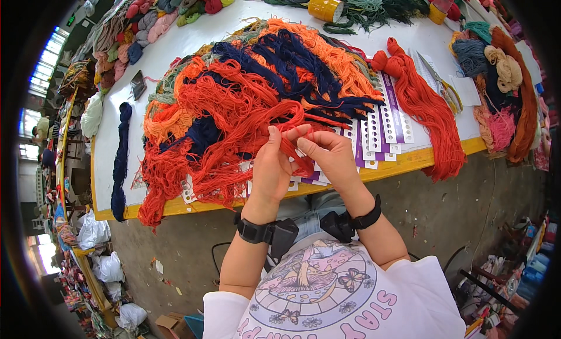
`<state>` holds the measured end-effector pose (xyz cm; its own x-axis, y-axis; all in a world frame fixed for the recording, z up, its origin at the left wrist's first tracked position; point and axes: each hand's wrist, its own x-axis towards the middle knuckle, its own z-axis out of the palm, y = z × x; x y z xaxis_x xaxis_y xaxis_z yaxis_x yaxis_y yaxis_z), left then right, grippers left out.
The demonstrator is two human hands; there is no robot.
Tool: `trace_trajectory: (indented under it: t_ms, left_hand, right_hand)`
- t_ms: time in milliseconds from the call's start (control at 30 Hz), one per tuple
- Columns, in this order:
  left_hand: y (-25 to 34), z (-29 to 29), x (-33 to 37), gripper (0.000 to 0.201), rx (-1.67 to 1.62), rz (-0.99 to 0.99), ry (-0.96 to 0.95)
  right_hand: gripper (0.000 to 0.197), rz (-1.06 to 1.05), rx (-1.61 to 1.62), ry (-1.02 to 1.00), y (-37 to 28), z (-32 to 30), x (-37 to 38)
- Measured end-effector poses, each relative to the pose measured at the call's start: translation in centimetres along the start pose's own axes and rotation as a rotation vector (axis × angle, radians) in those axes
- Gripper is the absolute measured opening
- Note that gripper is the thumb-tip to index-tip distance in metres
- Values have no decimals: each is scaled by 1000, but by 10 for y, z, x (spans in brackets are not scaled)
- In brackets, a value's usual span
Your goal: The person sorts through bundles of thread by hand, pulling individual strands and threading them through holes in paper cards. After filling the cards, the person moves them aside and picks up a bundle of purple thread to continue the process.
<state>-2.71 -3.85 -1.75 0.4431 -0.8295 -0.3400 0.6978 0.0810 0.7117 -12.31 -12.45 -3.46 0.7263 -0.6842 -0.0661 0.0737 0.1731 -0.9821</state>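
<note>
Red yarn [228, 99] is pinched by left hand [272, 169] and right hand [337, 158]. Cards [404, 126] beneath it are partly hidden; shirt lettering [374, 317] is partly cut off.

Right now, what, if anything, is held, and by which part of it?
Red yarn: left hand and right hand hold loose strands; ends or middle, unclear.

Forearms [242, 262] converge, left hand [271, 171] beside right hand [336, 159], fingers [328, 139] curled.
</note>
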Motion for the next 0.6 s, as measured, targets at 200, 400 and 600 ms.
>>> trace_trajectory:
  t_ms: [200,400,600]
  left_hand:
    - [0,1,-1,54,51,59,-46]
    - [1,4,-2,54,139,45,-36]
    - [3,4,-3,54,149,49,-58]
  right_hand:
    - [15,133,277,2,-4,-3,0]
    - [12,66,88,-48,-7,3,-4]
    - [12,104,247,-44,-11,-1,-4]
